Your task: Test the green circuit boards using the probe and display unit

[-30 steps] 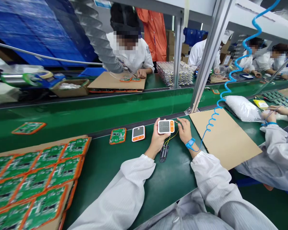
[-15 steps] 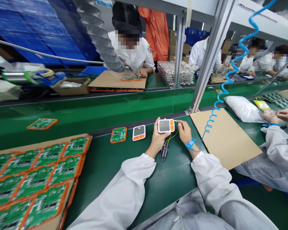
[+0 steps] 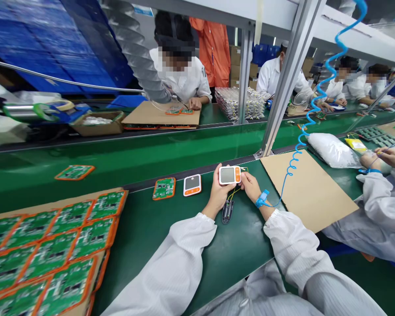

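In the head view, the orange-and-white display unit [image 3: 229,175] is gripped by the left hand [image 3: 219,193] above the green bench [image 3: 171,237]; the right hand [image 3: 251,188] is curled at its right edge, can't tell what's pinched. Those skinny yellow wires [image 3: 231,195] could get yanked loose if the battery holder [image 3: 227,212] below gets snagged.

Legible text: none. Any marks on the orange buttons [image 3: 238,171] of the held gadget [image 3: 228,175] are appearing too small for reading.
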`<act>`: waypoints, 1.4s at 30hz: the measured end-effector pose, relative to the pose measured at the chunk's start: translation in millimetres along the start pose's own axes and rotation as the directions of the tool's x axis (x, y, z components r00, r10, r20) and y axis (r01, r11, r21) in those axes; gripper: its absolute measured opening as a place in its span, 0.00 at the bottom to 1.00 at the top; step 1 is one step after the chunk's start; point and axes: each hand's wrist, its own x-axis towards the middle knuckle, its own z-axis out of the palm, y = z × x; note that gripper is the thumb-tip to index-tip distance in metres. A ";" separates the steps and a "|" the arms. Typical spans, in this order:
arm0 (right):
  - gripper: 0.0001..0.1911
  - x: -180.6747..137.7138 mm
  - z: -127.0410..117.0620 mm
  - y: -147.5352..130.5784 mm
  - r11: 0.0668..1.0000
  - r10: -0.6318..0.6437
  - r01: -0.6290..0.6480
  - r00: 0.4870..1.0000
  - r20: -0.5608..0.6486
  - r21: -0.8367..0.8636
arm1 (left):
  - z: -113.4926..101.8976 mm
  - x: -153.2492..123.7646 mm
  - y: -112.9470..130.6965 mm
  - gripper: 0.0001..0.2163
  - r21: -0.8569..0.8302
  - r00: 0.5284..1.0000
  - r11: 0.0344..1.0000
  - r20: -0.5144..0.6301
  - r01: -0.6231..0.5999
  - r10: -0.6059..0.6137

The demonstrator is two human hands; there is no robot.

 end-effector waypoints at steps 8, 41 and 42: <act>0.22 2.6 19.7 -7.0 0.964 0.101 -0.085 0.994 -0.052 0.253 | -1.1 2.2 -5.8 0.43 -0.011 1.000 1.000 0.021 0.024 -0.023; 0.19 2.4 15.6 -5.9 0.963 0.154 -0.134 0.986 -0.070 0.233 | -0.8 1.7 -0.4 0.43 -0.089 0.992 0.990 0.070 0.110 -0.104; 0.19 2.5 15.1 -6.3 0.965 0.152 -0.132 0.985 -0.075 0.225 | -0.4 1.4 -0.2 0.43 -0.086 0.992 0.990 0.065 0.109 -0.104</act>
